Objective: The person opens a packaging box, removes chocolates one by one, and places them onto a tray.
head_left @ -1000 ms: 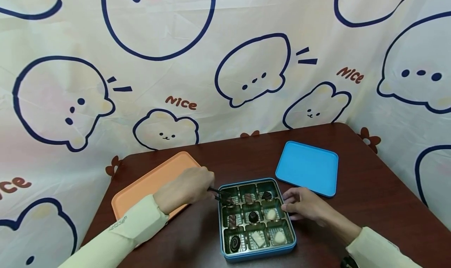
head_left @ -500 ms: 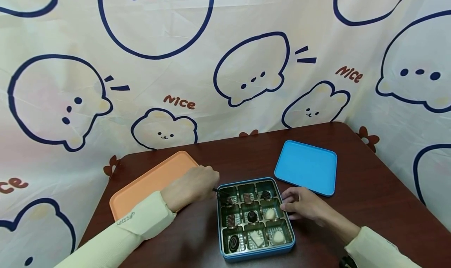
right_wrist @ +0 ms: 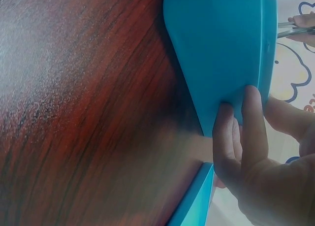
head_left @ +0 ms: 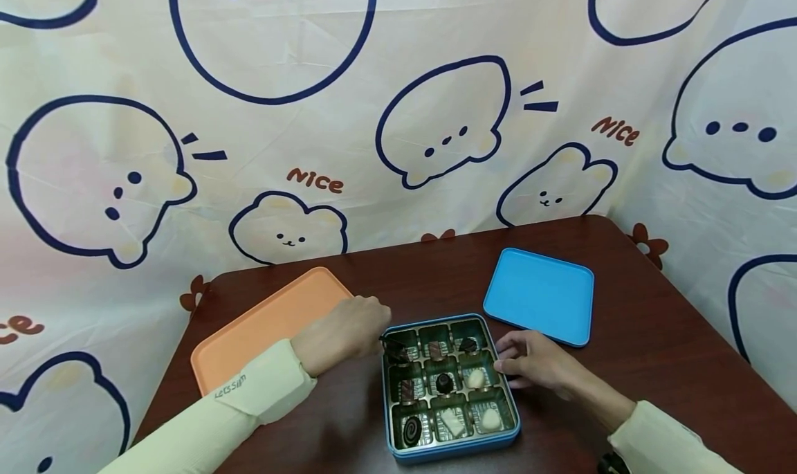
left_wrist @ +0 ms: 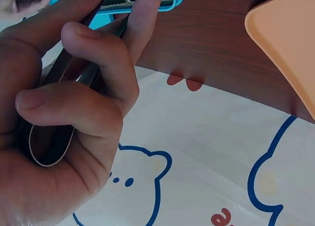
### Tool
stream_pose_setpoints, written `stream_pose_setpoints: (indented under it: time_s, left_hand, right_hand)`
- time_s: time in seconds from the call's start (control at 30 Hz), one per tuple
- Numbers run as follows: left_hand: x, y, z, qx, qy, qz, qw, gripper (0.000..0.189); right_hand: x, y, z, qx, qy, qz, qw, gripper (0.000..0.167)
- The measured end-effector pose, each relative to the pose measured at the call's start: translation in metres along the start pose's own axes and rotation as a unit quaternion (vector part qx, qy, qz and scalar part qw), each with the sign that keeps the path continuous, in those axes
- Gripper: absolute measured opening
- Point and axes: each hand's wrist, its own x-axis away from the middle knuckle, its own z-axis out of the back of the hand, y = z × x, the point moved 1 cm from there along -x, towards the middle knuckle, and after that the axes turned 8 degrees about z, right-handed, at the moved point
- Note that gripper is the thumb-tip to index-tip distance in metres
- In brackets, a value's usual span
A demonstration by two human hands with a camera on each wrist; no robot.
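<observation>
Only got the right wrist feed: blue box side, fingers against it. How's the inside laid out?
Observer: From the head view, the blue box is divided into compartments, three by three.
Operator: What's in the centre?
Observer: A dark, rounded piece.
Operator: Other hand's at my frame edge with something thin. Where does it reach?
Observer: The left hand's tweezers reach into the far left corner compartment.
</observation>
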Motion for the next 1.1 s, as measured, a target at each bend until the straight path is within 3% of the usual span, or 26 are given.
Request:
stream_pose_setpoints:
  time_s: [0.4, 0.8, 1.1]
  left_hand:
    - [0.001, -0.005, -0.003, -0.019, 0.027, -0.035, 0.9988, 0.042]
    - [0.004, -0.010, 0.003, -0.004, 0.039, -0.054, 0.9978, 0.032]
    - [0.008, -0.017, 0.011, 0.033, 0.011, -0.052, 0.9981, 0.024]
  right_hand:
    - [0.000, -0.001, 0.000, -0.001, 0.001, -0.002, 1.0000, 0.037]
    - [0.000, 0.000, 0.001, -0.003, -0.004, 0.004, 1.0000, 0.037]
    - [0.000, 0.000, 0.001, 0.002, -0.002, 0.000, 1.0000, 0.037]
